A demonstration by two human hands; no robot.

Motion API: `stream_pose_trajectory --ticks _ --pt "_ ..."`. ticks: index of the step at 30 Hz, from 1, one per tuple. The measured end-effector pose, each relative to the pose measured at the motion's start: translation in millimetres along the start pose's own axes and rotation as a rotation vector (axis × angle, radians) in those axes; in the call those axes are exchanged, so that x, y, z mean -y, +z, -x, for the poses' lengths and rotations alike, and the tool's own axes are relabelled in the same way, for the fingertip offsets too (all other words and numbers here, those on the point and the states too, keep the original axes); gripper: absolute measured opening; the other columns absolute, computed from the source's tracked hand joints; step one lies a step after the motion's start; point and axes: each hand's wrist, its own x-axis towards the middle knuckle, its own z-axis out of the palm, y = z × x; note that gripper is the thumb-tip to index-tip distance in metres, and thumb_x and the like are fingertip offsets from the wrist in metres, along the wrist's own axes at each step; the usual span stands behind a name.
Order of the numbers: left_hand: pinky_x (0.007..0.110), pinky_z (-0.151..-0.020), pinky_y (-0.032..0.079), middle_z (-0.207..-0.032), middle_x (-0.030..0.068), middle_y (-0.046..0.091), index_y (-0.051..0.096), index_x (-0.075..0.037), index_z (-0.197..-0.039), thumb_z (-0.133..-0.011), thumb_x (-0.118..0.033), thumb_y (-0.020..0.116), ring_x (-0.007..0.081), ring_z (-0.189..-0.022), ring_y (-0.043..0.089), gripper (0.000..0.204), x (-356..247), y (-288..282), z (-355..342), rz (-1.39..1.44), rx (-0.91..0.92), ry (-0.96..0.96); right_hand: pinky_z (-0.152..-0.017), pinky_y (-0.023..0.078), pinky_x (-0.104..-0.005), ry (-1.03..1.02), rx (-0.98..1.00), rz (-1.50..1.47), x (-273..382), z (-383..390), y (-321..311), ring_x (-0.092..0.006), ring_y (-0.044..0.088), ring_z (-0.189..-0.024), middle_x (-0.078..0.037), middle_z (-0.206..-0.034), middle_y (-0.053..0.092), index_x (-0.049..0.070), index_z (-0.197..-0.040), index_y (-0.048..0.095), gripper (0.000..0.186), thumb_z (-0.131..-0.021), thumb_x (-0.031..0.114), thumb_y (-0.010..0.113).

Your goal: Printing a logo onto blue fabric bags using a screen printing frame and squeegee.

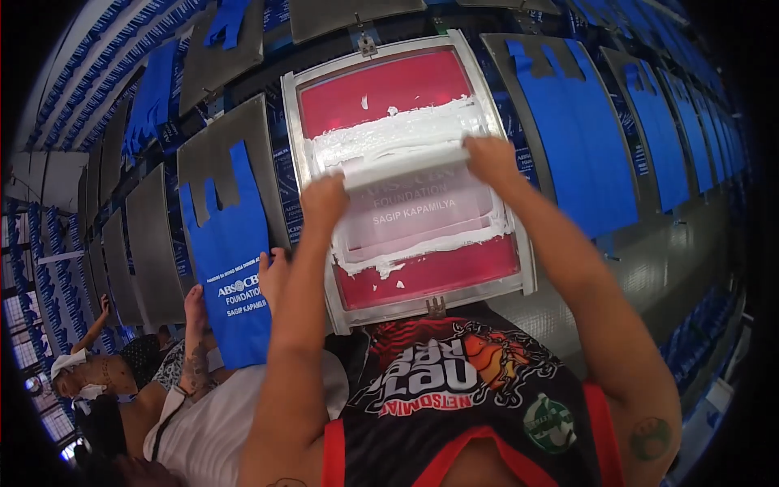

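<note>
A screen-printing frame [294, 122] with a pale metal rim and red mesh [381, 85] lies in front of me. My left hand [324, 200] and my right hand [492, 162] are closed on the two ends of a pale squeegee [408, 168], which spans the screen. Thick white ink [393, 130] covers the mesh beyond the squeegee. On my side of it, pale lettering shows through a thinly smeared area, and a ridge of white ink [422, 249] runs across the near part. The squeegee's lower edge is hard to make out.
To my left, another person's hands [274, 277] touch a printed blue bag [235, 284] on a grey board [258, 146]. More blue bags [580, 138] lie on boards to the right. Clamps [367, 45] sit at the frame's far and near edges. People are at the lower left.
</note>
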Motion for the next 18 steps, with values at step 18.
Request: stream_pose_trajectory --ticks 18 --pt "0.045 -0.075 0.053 -0.088 0.0158 0.068 0.068 -0.010 -0.092 -0.073 -0.017 0.068 0.0336 -0.084 0.067 0.021 12 -31 -94 -0.040 0.342 -0.003 -0.067 0.053 -0.0421 -0.017 0.310 0.120 -11 -89 -30 -0.0301 0.068 -0.081 -0.014 -0.081 0.068 0.010 -0.094 0.067 0.033 -0.062 0.010 0.073"
